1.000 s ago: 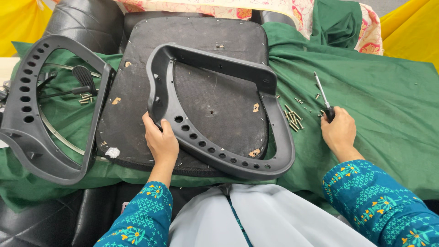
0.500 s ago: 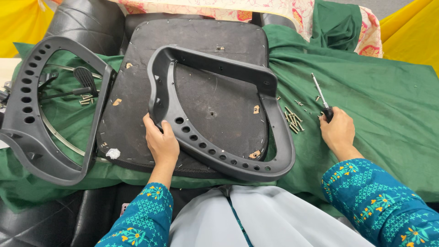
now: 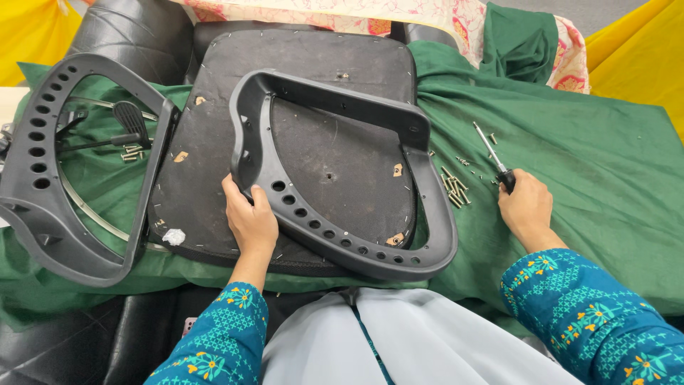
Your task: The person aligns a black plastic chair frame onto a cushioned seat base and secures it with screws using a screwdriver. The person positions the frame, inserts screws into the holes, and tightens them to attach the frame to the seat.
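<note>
Head view. The left hand [image 3: 249, 221] rests on the lower left corner of a black plastic armrest frame [image 3: 342, 178], its fingers [image 3: 235, 196] curled over the perforated rail in a loose hold. The frame lies flat on the upturned underside of a black seat base [image 3: 192, 164], which sits on a green cloth [image 3: 605, 164] spread over the bench.

The right hand [image 3: 526, 207] lies on the cloth well apart from the frame, its fingers closed around the dark handle of a screwdriver [image 3: 493, 152] whose shaft points up and away from the person. A scatter of loose screws [image 3: 454, 191] lies just beside that hand, between it and the frame's right rail.

A second armrest frame [image 3: 78, 171] lies at the left, partly overlapping the seat base edge; a small lever part [image 3: 128, 121] and more screws show inside its loop.

The frame appears stiff, light and hollow-ribbed, with a smooth and probably slippery finish. It should slide readily on the seat base. The rails beside the corners, where fingers can wrap fully round, seem the surest places to hold.
</note>
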